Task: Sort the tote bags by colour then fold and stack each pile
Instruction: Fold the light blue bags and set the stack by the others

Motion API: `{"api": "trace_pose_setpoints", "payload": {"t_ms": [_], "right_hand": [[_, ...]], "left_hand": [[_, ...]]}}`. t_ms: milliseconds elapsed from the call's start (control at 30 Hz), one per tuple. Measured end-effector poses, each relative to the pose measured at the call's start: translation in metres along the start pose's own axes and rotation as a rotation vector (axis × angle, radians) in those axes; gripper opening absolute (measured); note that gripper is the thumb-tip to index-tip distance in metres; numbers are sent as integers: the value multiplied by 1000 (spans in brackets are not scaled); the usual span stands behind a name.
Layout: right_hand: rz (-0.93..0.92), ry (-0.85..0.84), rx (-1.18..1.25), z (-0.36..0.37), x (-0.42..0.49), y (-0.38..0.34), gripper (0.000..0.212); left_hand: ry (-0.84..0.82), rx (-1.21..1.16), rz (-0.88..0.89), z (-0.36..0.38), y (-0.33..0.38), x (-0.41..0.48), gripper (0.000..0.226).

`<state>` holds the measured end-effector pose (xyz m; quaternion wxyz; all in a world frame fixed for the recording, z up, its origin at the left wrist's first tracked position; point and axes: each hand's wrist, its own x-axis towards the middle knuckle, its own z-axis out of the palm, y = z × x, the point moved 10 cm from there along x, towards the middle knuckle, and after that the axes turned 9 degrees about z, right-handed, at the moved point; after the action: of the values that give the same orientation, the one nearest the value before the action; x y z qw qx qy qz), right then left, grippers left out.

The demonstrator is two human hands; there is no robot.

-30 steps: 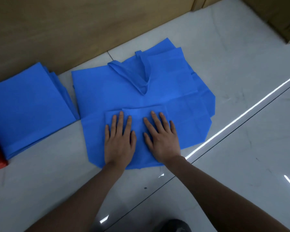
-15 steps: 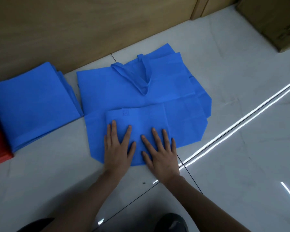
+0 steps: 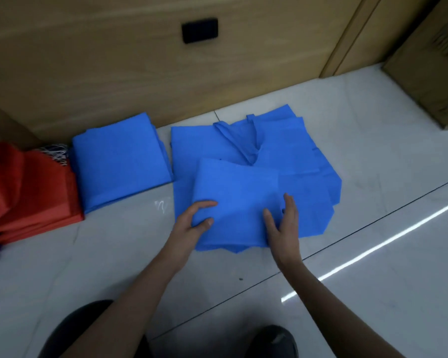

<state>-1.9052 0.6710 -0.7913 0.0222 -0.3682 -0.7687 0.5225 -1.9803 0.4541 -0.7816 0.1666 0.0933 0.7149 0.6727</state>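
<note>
While the folded bag (image 3: 236, 192) lies atop the loose bags (image 3: 295, 151), left hand (image 3: 189, 226) grips its left edge, right hand (image 3: 282, 223) straight-fingered against the right edge. The stack (image 3: 119, 161) sits leftward, nearer the left hand.

I get dim, soft light here; a bright strip glares off the glossy floor tiles (image 3: 388, 293) at right. Edges bend with wide-angle distortion, and the red bags (image 3: 23, 189) at left look smeared.

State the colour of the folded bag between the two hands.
The folded bag is blue; the head view shows it best.
</note>
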Motion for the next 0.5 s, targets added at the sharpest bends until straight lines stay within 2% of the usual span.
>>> {"api": "trace_pose_setpoints", "payload": {"t_ms": [100, 133, 200, 333, 433, 500], "right_hand": [[381, -234, 308, 17, -5, -9, 43], [432, -333, 335, 28, -11, -19, 35], [371, -447, 295, 44, -17, -46, 25], [127, -459, 184, 82, -7, -108, 20], [-1, -476, 147, 128, -1, -151, 17], [-39, -492, 145, 162, 2, -169, 15]], "left_hand": [[44, -148, 1, -26, 17, -4, 35], [65, -156, 16, -36, 25, -6, 33], [123, -84, 70, -62, 41, -8, 29], [340, 172, 172, -127, 58, -9, 25], [564, 448, 151, -169, 60, -15, 29], [647, 692, 159, -184, 63, -17, 36]]}}
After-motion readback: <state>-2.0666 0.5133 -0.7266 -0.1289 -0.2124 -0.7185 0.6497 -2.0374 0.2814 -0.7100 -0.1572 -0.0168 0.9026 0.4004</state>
